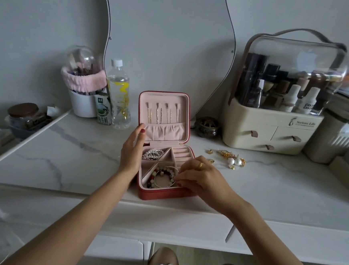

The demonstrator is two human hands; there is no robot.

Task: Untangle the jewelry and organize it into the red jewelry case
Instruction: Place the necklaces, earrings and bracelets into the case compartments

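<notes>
red jewelry case [160, 193] open near the front edge of the marble tabletop [73, 155], lid upright with necklaces [163, 113] hung inside it

left hand [132, 150] lies flat along the case's left side, fingers straight, thumb up by the lid edge; steadying, gripping nothing

right hand [199, 177] over the near-right of the tray, fingertips curled and pinching at the beaded bracelets [162, 176] in the near compartment

white bead bracelet [152, 153] already in the far-left compartment; ring rolls [181, 153] far right look unfilled

step in hand, by my reading: settling bracelets into their compartment

gold and pearl earrings [231, 158] lie in a loose cluster on the table right of the case, well clear of it; next move likely calls for letting go, reaching right, separating small pieces one at a time
</notes>
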